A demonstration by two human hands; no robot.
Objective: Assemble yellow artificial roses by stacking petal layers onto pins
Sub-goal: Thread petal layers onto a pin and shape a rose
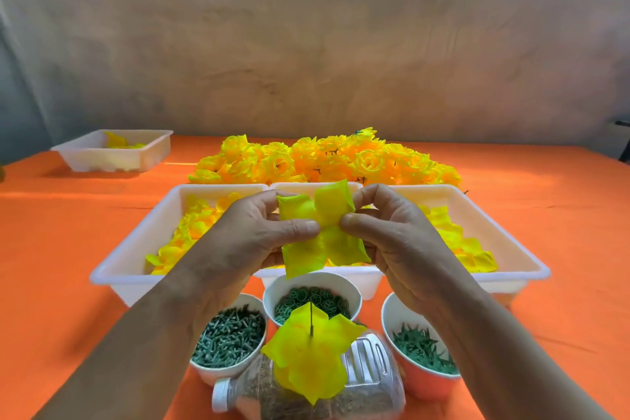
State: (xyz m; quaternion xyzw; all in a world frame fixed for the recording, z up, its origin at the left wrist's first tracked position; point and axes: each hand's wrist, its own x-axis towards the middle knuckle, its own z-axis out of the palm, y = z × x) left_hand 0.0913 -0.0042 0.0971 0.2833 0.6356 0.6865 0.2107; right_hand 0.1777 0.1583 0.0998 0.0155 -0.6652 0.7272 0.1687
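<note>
**A:** Where is the layer sitting right now?

**B:** Both hands are holding it up between them. It's a yellow four-lobed fabric petal layer (pixel 327 244). The left hand (pixel 252 232) is pinching near its centre from one side and the right hand (pixel 395 235) from the other, with the thumb tips nearly meeting on top.

**A:** And the pin?

**B:** The thin dark upright pin (pixel 311 317) is standing below the hands, nearer the person. It is poking up through the yellow petal layers already threaded on it (pixel 306 358), and those are resting on a clear plastic bottle lying on its side (pixel 371 365).

**A:** How is that fabric going to handle?

**B:** I'm judging it very light and limp, since the lobes are curling and drooping away from the fingers. It's not looking fragile, but it's likely to fold or slide off-centre. Gripping close to the middle, as the thumbs are doing, is the sensible hold. I can't tell where the hole is, because the thumbs are crowding that spot.

**A:** Anything worrying you?

**B:** The pin is looking slender, and the bottle under it is rounded, so I'm expecting a gentle, straight push to suit it.
</note>
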